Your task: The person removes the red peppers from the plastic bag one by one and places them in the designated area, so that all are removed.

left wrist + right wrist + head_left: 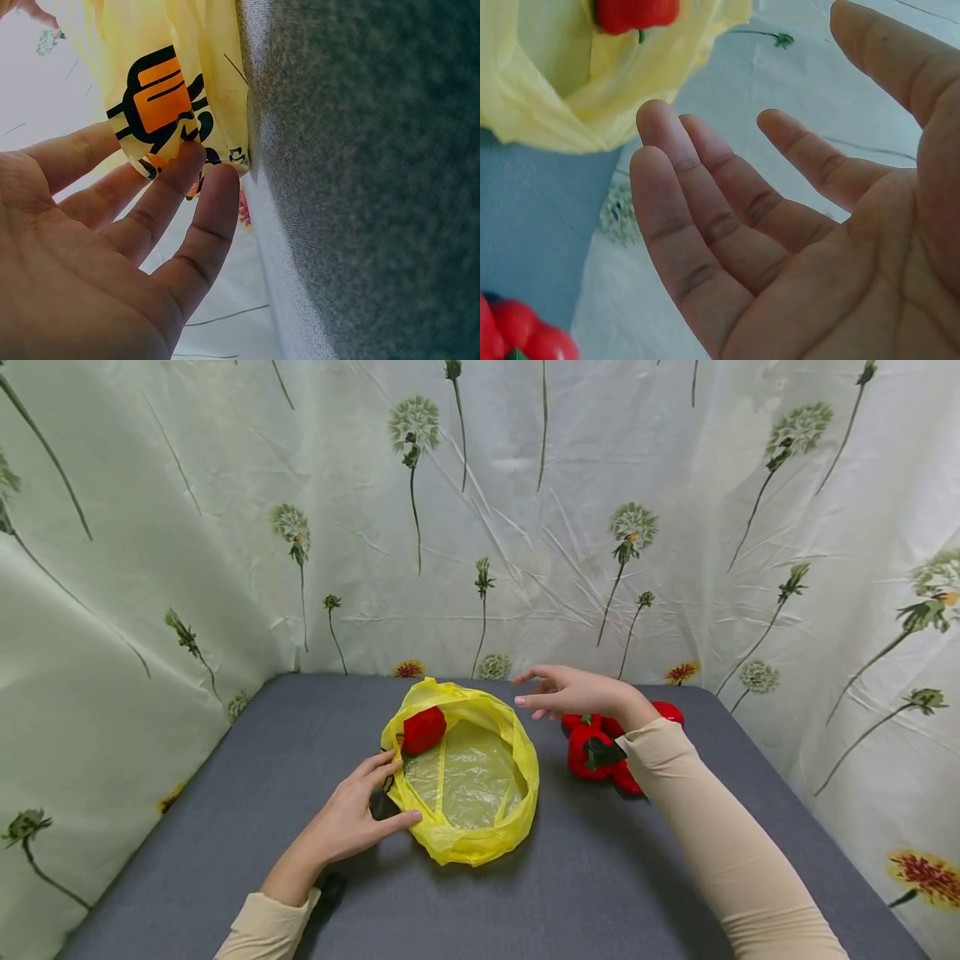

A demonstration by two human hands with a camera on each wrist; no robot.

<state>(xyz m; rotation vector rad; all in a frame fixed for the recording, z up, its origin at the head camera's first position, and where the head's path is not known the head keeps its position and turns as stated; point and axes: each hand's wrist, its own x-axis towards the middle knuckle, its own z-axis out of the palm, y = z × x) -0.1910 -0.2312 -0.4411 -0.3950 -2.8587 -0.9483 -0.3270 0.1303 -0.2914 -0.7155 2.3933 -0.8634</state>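
A yellow plastic bag [527, 777] stands with its mouth spread wide in the middle of the table. One red bell pepper [425, 730] shows inside it, at the far left of the opening. My left hand [347, 817] rests its outstretched fingers on the bag's left side, where the left wrist view has black and orange print [163, 97]. Above the table, right of the bag's rim, my right hand [568, 692] hovers with loosely bent fingers and holds nothing. Several red bell peppers [588, 752] lie in a cluster below it, partly hidden by the right forearm.
The grey table [465, 918] bears the bag and the peppers. A pale curtain [360, 493] with dandelion prints closes in its back and both sides. My right sleeve [720, 827] reaches across the table's right part.
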